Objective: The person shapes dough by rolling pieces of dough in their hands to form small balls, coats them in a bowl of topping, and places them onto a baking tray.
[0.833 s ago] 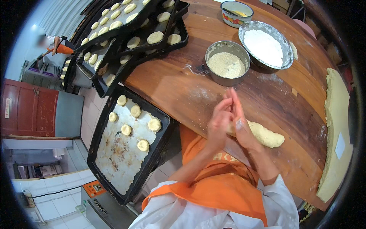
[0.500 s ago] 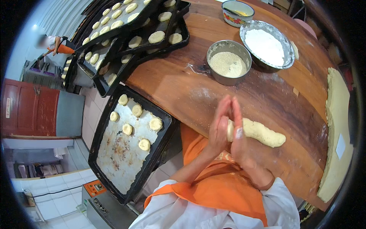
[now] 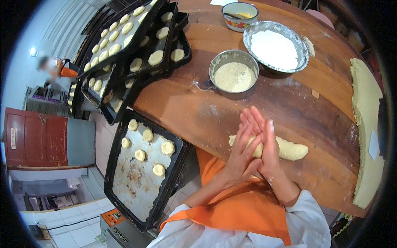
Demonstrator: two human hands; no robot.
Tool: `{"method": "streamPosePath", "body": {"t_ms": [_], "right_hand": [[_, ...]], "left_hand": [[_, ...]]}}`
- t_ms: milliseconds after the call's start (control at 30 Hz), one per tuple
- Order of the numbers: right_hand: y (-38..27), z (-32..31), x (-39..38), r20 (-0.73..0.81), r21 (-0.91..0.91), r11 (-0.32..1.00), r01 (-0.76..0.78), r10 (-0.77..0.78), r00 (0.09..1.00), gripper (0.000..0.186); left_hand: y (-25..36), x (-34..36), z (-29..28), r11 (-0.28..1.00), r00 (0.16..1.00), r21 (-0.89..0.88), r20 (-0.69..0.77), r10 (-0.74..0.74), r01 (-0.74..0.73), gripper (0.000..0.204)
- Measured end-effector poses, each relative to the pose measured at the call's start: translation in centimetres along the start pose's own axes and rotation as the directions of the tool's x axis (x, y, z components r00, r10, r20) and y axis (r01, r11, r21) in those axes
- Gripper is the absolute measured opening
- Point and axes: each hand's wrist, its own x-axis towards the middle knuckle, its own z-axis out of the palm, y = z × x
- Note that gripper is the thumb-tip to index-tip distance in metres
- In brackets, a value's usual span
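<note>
My left hand and my right hand meet palm to palm over the near side of the wooden table. Their fingers are stretched out and point away from me. The palms hide whether anything lies between them. Beneath and behind the hands is a lumpy roll of pale dough, its two ends showing on either side. Left of me, a black baking tray lined with stained paper carries several small round dough pieces.
Stacked trays of dough pieces overlap the table's far left. A metal bowl of pale crumbs, a basin of white flour and a flowered enamel bowl stand beyond my hands. A long dough slab lies at right. Another person stands far left.
My hands have shifted against each other, the right one now reaching across the left fingertips. More of the roll's left end shows. The view has turned slightly.
</note>
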Motion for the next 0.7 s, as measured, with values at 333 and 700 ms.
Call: {"method": "streamPosePath", "body": {"t_ms": [333,700], "right_hand": [[-3.7,-1.9,0.2,0.041,-0.242,0.953,0.180,-0.176,0.984,0.058],[-4.8,-5.7,-1.3,-0.099,-0.237,0.964,0.122,-0.149,0.984,0.031]], "left_hand": [[-2.2,8.3,-3.6,0.980,0.990,0.144,-0.005,-0.139,0.139,0.051],[-13.7,17.7,-2.2,0.822,0.891,0.570,0.375,-0.254,-0.006,0.034]]}}
